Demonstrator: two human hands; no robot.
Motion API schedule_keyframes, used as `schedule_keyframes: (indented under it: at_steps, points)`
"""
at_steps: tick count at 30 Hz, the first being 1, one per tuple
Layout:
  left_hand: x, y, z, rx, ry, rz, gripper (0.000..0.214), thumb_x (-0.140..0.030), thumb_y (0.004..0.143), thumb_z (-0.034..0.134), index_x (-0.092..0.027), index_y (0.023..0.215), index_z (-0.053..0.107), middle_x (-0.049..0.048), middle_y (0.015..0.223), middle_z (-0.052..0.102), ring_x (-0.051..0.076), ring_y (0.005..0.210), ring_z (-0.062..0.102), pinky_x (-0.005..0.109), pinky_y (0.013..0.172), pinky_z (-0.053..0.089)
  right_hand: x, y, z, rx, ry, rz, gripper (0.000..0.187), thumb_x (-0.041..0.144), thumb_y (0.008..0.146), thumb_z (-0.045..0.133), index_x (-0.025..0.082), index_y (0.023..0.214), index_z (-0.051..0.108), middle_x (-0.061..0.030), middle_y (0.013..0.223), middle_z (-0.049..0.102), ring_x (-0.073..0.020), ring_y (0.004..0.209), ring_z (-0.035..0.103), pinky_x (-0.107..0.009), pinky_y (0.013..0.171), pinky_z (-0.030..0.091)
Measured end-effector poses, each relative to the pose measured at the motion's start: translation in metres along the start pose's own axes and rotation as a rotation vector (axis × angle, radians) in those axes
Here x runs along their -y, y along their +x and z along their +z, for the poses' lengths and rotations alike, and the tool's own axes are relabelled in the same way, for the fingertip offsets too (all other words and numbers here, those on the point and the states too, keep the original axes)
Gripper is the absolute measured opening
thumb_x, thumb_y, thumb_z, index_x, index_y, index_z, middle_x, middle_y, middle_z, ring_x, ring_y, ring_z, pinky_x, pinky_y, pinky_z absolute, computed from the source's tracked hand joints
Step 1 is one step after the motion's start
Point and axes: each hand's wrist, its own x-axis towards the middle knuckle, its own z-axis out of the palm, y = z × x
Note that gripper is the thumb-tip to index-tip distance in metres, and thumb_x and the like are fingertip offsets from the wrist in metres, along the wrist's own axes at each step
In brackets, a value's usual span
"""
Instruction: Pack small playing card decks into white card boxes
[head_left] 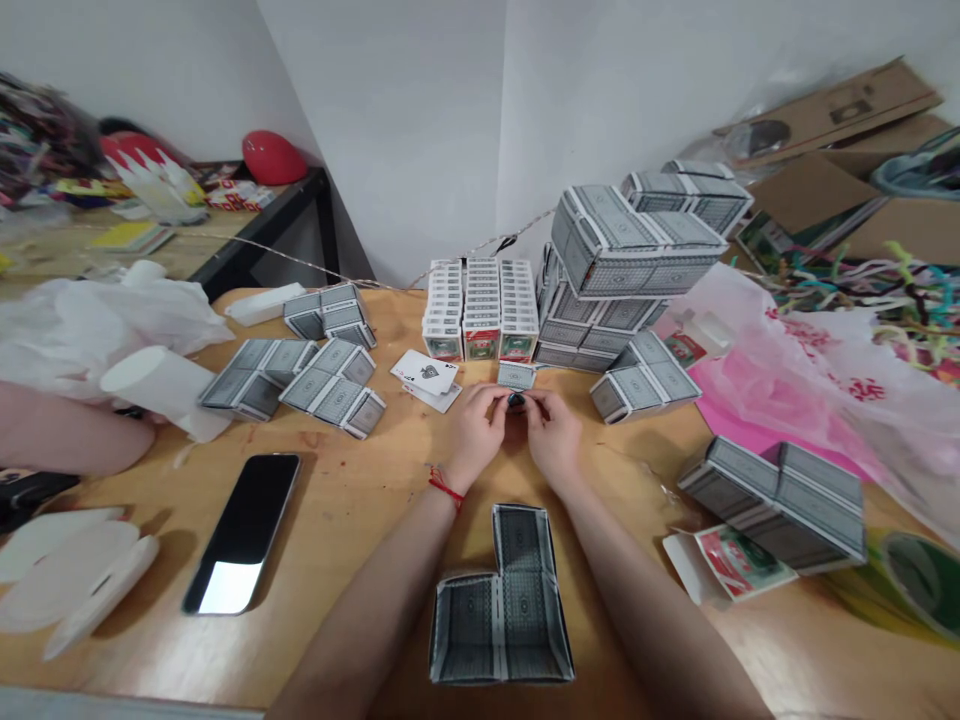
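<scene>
Checking left hand [478, 425] and right hand [556, 432], found both pinched closed on a small card piece [517, 375], just in front of the boxed decks [481, 295]. Noted card blocks [324, 395] apparently finished either side of the decks; judged this piece incomplete. Recorded grey patterning, pale edging, lower part hidden.

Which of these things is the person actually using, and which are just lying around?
Seemingly part of the work:
- small dark item between left hand and right hand, too small to identify
- card boxes in rows
- loose playing cards
- L-shaped card pieces

Probably just lying about:
- phone
- pink cylindrical object
- white plastic bag
</scene>
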Motion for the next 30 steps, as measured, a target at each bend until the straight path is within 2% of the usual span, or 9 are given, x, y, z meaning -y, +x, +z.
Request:
schedule_keyframes:
  at_steps: [7, 12, 20, 24, 27, 30]
  points:
    - [-0.0001, 0.0006, -0.002, 0.033, 0.019, -0.026, 0.01, -0.023, 0.082, 0.048, -0.019, 0.082, 0.057, 0.0038, 0.084, 0.061, 0.015, 0.085, 0.055, 0.03, 0.078, 0.044, -0.0002, -0.0011, -0.001, 0.033, -0.042, 0.005, 0.025, 0.033, 0.083, 0.041, 0.019, 0.089, 0.061, -0.0042, 0.08, 0.067, -0.016, 0.07, 0.062, -0.028, 0.067, 0.047]
    - [-0.0024, -0.0013, -0.0002, 0.023, 0.064, -0.002, 0.013, -0.019, 0.082, 0.045, -0.018, 0.086, 0.057, 0.0047, 0.086, 0.06, 0.015, 0.086, 0.054, 0.031, 0.079, 0.044, 0.0011, -0.0009, -0.0005, 0.032, -0.04, 0.007, 0.025, 0.033, 0.084, 0.041, 0.02, 0.089, 0.061, -0.0039, 0.081, 0.068, -0.0158, 0.071, 0.062, -0.028, 0.067, 0.047]
    - [0.0039, -0.0041, 0.0019, 0.072, 0.078, -0.026, 0.035, 0.0, 0.074, 0.037, -0.021, 0.096, 0.055, 0.0045, 0.093, 0.059, 0.016, 0.091, 0.054, 0.031, 0.081, 0.045, 0.0043, -0.0009, -0.0011, 0.024, -0.047, 0.037, 0.025, 0.038, 0.081, 0.046, 0.018, 0.086, 0.061, -0.0041, 0.079, 0.067, -0.0155, 0.067, 0.061, -0.028, 0.067, 0.047]
    - [0.0059, -0.0047, 0.0026, 0.092, 0.06, -0.036, 0.043, 0.004, 0.07, 0.036, -0.022, 0.099, 0.054, 0.0038, 0.095, 0.06, 0.016, 0.093, 0.054, 0.031, 0.082, 0.045, 0.0053, -0.0001, -0.0013, 0.01, -0.053, 0.059, 0.025, 0.04, 0.079, 0.049, 0.019, 0.083, 0.062, -0.0035, 0.076, 0.067, -0.0155, 0.064, 0.061, -0.028, 0.065, 0.047]
    - [0.0051, -0.0042, 0.0037, 0.094, 0.041, -0.037, 0.042, 0.003, 0.072, 0.035, -0.022, 0.101, 0.054, 0.0041, 0.096, 0.061, 0.016, 0.093, 0.055, 0.03, 0.081, 0.046, 0.0039, 0.0004, -0.0015, 0.003, -0.054, 0.051, 0.024, 0.038, 0.08, 0.047, 0.019, 0.084, 0.061, -0.0036, 0.076, 0.067, -0.0155, 0.065, 0.061, -0.028, 0.065, 0.047]
    - [0.0041, -0.0034, 0.0045, 0.093, 0.027, -0.044, 0.031, -0.005, 0.079, 0.039, -0.021, 0.099, 0.055, 0.0045, 0.095, 0.062, 0.015, 0.09, 0.057, 0.03, 0.079, 0.046, 0.002, 0.0001, -0.0019, 0.008, -0.051, 0.03, 0.025, 0.036, 0.082, 0.043, 0.019, 0.087, 0.06, -0.0045, 0.078, 0.067, -0.0162, 0.067, 0.061, -0.028, 0.065, 0.047]
